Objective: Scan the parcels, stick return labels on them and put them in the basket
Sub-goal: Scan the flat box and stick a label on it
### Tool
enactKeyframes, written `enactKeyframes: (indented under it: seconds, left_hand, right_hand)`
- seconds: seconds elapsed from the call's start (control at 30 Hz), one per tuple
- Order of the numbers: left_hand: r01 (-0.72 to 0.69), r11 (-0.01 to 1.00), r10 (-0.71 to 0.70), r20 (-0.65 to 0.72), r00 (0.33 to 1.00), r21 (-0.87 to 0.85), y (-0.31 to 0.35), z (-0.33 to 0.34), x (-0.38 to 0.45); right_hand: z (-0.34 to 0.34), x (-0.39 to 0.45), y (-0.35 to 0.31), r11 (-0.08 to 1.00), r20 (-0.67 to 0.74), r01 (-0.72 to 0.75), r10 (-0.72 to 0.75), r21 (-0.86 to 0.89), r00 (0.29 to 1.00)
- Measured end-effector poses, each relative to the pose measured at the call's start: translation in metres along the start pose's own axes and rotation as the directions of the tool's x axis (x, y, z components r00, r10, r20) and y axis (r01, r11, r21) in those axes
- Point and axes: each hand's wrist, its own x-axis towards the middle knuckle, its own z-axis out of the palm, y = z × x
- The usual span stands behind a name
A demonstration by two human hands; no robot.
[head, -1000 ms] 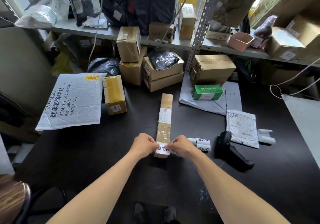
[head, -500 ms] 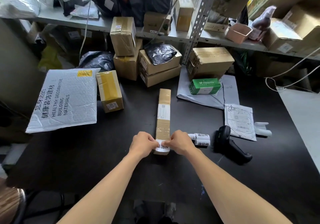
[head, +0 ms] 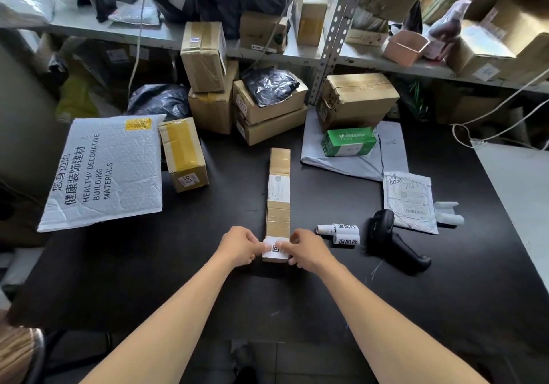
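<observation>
A long narrow cardboard parcel [head: 279, 193] lies lengthwise on the black table [head: 148, 264], pointing away from me. A white return label [head: 274, 249] sits on its near end. My left hand [head: 240, 245] and my right hand [head: 306, 248] press on the label from either side, fingertips on the paper. A roll of return labels [head: 341, 233] lies just right of the parcel. The black barcode scanner [head: 392, 241] rests on the table beyond the roll. No basket is in view.
A white bubble mailer [head: 104, 172] and a small taped box [head: 184, 154] lie at the left. Stacked cartons [head: 267, 110], a green box [head: 349, 141] on a grey bag and a small white mailer [head: 410, 199] lie behind and right. Shelves with parcels stand behind.
Both hands stay on the label at the parcel's near end, the fingers shifting slightly along it. The camera has tipped a little; the parcel has not moved.
</observation>
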Motion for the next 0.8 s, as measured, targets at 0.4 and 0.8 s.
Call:
enactKeyframes:
  seconds: [0.4,0.8]
  left_hand:
    - [0.18,0.739,-0.05,0.214,0.975,-0.65,-0.02,0.018,-0.009]
    - [-0.253,0.957,0.273,0.136,0.952,-0.144,-0.008,0.024,-0.043]
  right_hand:
    - [0.022,-0.016,0.024,0.863,-0.029,0.043,-0.033,0.504,0.999]
    - [0.023,-0.039,0.027,0.985,-0.066,0.17,-0.171,-0.012,0.983]
